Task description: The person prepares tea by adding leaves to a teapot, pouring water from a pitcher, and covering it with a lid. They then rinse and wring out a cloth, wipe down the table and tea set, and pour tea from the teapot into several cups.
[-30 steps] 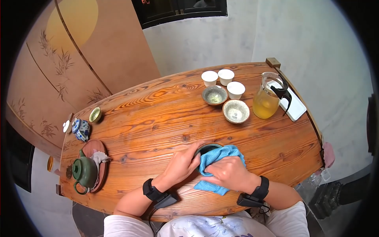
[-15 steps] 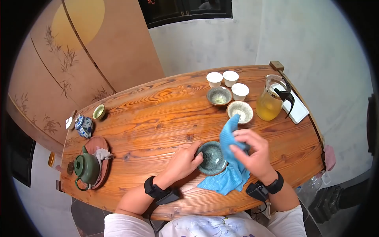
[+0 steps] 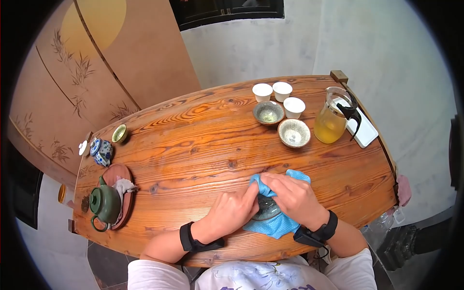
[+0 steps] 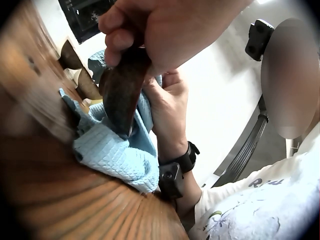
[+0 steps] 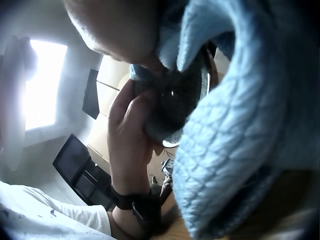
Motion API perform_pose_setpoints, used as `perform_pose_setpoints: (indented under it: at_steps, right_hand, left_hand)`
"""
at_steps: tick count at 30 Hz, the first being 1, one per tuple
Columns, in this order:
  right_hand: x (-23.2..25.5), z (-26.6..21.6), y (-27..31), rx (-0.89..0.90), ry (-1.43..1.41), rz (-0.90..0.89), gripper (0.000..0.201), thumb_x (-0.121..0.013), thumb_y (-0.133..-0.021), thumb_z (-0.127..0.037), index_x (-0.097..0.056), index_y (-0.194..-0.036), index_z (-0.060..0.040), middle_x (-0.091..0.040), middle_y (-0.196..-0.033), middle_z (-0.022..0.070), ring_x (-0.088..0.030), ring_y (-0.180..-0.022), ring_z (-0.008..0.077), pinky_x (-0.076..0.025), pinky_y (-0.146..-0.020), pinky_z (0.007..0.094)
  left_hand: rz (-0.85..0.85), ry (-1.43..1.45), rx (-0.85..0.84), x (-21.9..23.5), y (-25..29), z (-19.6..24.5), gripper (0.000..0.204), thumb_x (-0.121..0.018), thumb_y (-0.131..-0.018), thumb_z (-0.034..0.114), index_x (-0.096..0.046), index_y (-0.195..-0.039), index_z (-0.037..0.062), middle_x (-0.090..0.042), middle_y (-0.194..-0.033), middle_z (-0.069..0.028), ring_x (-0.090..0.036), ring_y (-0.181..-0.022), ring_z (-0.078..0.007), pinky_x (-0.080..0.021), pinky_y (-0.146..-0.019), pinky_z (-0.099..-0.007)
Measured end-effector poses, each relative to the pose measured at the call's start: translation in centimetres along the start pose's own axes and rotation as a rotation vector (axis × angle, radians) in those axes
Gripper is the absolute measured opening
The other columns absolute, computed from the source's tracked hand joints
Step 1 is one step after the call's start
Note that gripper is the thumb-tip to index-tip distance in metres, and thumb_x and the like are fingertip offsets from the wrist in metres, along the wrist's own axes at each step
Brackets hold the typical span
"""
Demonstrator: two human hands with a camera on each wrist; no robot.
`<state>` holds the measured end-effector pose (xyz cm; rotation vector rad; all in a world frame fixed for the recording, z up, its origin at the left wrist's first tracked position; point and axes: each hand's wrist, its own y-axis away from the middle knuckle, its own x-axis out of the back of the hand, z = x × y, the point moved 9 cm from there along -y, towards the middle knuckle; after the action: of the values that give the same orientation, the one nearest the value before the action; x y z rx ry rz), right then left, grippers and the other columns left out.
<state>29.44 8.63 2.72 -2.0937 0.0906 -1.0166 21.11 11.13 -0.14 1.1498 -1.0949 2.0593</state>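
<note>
A teal-glazed tea bowl (image 3: pixel 267 210) is held low over the near part of the table, in a bunched blue cloth (image 3: pixel 276 227). My left hand (image 3: pixel 234 209) grips the bowl's left rim. In the left wrist view the bowl (image 4: pixel 121 97) is tipped on edge, its dark brown outside showing. Across the far rim, my right hand (image 3: pixel 297 198) pinches a fold of the cloth, its fingertips close to my left ones. The right wrist view shows the bowl's glossy inside, with the cloth (image 5: pixel 235 115) draped large in front.
White cups (image 3: pixel 262 92), a grey bowl (image 3: pixel 268 113) and a speckled bowl (image 3: pixel 294 133) stand at the back right. Beside them are a glass pitcher (image 3: pixel 329 121) of yellow liquid and a white tray (image 3: pixel 363 131). At left sit a green teapot (image 3: pixel 107 203) and a blue-white pot (image 3: pixel 101 152).
The right hand was wiping inside the bowl, then lifted the cloth to the right, baring the bowl. Now it has brought the cloth back over the far rim, and the bowl is tilted.
</note>
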Motion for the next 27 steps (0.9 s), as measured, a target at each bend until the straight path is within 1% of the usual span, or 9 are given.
perform_pose_setpoints:
  at_steps: [5, 7, 14, 16, 19, 23, 25, 26, 27]
  right_hand:
    - [-0.4, 0.7, 0.5, -0.117, 0.082, -0.07, 0.027, -0.057, -0.068, 0.001, -0.051, -0.094, -0.0014, -0.059, -0.088, 0.0129, -0.06, -0.072, 0.0284, -0.049, -0.06, 0.0337]
    - [-0.5, 1.3, 0.5, -0.194, -0.024, -0.102, 0.029, -0.06, -0.069, -0.001, -0.049, -0.096, -0.0011, -0.059, -0.084, 0.0143, -0.06, -0.07, 0.0305, -0.049, -0.058, 0.0358]
    - [-0.6, 3.4, 1.1, -0.354, -0.096, -0.015, 0.024, -0.06, -0.074, -0.005, -0.046, -0.094, -0.001, -0.058, -0.075, 0.0172, -0.059, -0.07, 0.0346, -0.046, -0.057, 0.0383]
    - [-1.2, 5.1, 1.9, -0.529, -0.262, 0.012, 0.024, -0.059, -0.078, -0.008, -0.044, -0.095, -0.0003, -0.058, -0.075, 0.0197, -0.058, -0.071, 0.0365, -0.045, -0.056, 0.039]
    - [-2.6, 6.2, 2.6, -0.633, -0.384, 0.016, 0.022, -0.056, -0.081, -0.01, -0.043, -0.096, 0.0001, -0.057, -0.074, 0.0219, -0.058, -0.071, 0.0373, -0.044, -0.056, 0.0399]
    - [-2.6, 6.3, 2.8, -0.646, -0.436, 0.026, 0.021, -0.055, -0.082, -0.01, -0.042, -0.096, 0.0004, -0.056, -0.075, 0.0212, -0.057, -0.07, 0.0368, -0.044, -0.056, 0.0399]
    - [-1.6, 6.0, 2.6, -0.54, -0.249, 0.017, 0.022, -0.057, -0.078, -0.007, -0.044, -0.094, -0.0008, -0.057, -0.079, 0.0179, -0.057, -0.067, 0.035, -0.045, -0.056, 0.0384]
    - [-1.3, 5.9, 2.4, -0.537, -0.251, 0.011, 0.022, -0.057, -0.078, -0.007, -0.044, -0.094, -0.0008, -0.057, -0.079, 0.0179, -0.057, -0.067, 0.035, -0.045, -0.056, 0.0384]
    - [-0.5, 4.6, 1.5, -0.387, -0.065, -0.014, 0.023, -0.057, -0.074, -0.005, -0.045, -0.094, -0.0017, -0.057, -0.079, 0.0159, -0.057, -0.065, 0.033, -0.046, -0.055, 0.0367]
  left_hand:
    - [0.024, -0.009, 0.001, 0.4, 0.1, -0.1, 0.041, -0.059, -0.071, 0.007, -0.043, -0.107, 0.0004, -0.055, -0.072, -0.015, -0.054, -0.047, -0.0295, -0.043, -0.038, -0.0377]
    - [0.003, -0.064, 0.025, 0.2, 0.1, -0.2, 0.044, -0.058, -0.069, 0.0, -0.046, -0.111, -0.0001, -0.057, -0.074, -0.0121, -0.056, -0.054, -0.0255, -0.045, -0.043, -0.0339]
    - [0.151, -0.046, 0.05, 1.3, -0.3, -0.6, 0.041, -0.056, -0.069, -0.003, -0.048, -0.109, 0.0018, -0.058, -0.075, -0.0123, -0.057, -0.056, -0.0252, -0.046, -0.045, -0.0329]
    - [0.293, -0.034, 0.074, 2.6, -0.3, -1.0, 0.039, -0.055, -0.07, -0.004, -0.048, -0.108, 0.0015, -0.058, -0.077, -0.0141, -0.058, -0.056, -0.0257, -0.046, -0.047, -0.0328]
    - [0.272, 0.137, 0.194, 1.7, -0.1, -2.9, 0.037, -0.054, -0.072, -0.005, -0.048, -0.108, 0.0022, -0.058, -0.078, -0.0156, -0.058, -0.056, -0.0262, -0.045, -0.048, -0.0334]
    - [0.228, 0.278, 0.327, 0.5, 0.1, -4.0, 0.032, -0.055, -0.074, -0.003, -0.049, -0.104, 0.0028, -0.058, -0.081, -0.0164, -0.058, -0.057, -0.0276, -0.045, -0.047, -0.0341]
    - [0.163, 0.148, 0.191, 0.6, -0.5, -2.5, 0.024, -0.058, -0.074, 0.003, -0.05, -0.097, 0.0048, -0.056, -0.072, -0.0129, -0.056, -0.054, -0.0275, -0.044, -0.045, -0.0336]
    - [0.168, 0.148, 0.198, 1.1, -0.6, -2.3, 0.024, -0.058, -0.074, 0.003, -0.05, -0.097, 0.0048, -0.056, -0.072, -0.0129, -0.056, -0.054, -0.0275, -0.044, -0.045, -0.0336]
    - [0.15, -0.022, 0.154, 1.7, -0.7, -1.4, 0.021, -0.059, -0.074, 0.006, -0.05, -0.093, 0.0052, -0.054, -0.067, -0.0114, -0.055, -0.052, -0.0272, -0.043, -0.044, -0.0335]
